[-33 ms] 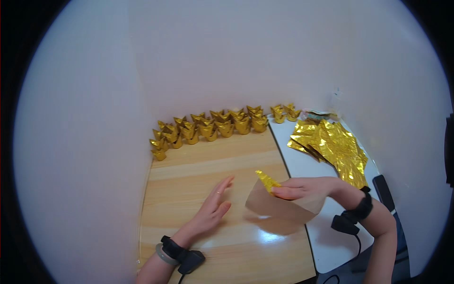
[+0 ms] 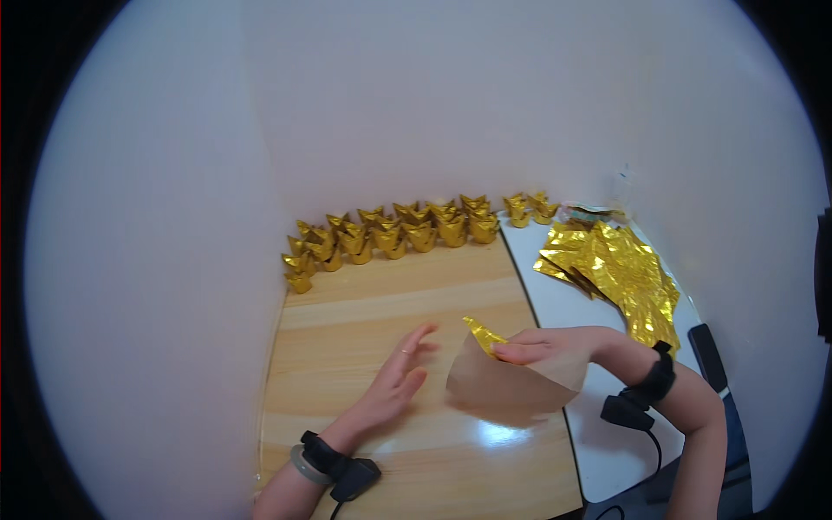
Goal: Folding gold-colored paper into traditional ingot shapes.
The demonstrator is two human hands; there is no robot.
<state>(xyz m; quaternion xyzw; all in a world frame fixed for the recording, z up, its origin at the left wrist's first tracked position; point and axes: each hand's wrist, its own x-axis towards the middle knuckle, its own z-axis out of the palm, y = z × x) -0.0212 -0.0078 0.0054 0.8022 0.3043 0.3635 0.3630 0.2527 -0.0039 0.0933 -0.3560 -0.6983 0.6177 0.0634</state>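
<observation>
A sheet of gold foil paper [image 2: 511,381] hangs from my right hand [image 2: 537,347], its dull tan back facing me and a strip of shiny gold showing along the top. Thumb and fingers of that hand pinch its upper edge, just over the wooden board. To the left, my left hand [image 2: 399,377] hovers over the board with fingers apart and nothing in it, a short way from the sheet's left corner. Folded gold paper ingots [image 2: 420,236] stand in rows along the board's far edge.
The wooden board [image 2: 364,303] adjoins a white tabletop [image 2: 607,451] on the right. A loose pile of gold foil sheets [image 2: 620,269] lies there, with two more folded pieces [image 2: 518,211] behind. A dark oblong object [image 2: 708,357] rests at the right edge. Pale walls [image 2: 416,113] enclose the sides.
My right hand has moved slightly left with the foil sheet. My left hand has shifted a little to the right, its fingers more spread. The whole view has shifted slightly.
</observation>
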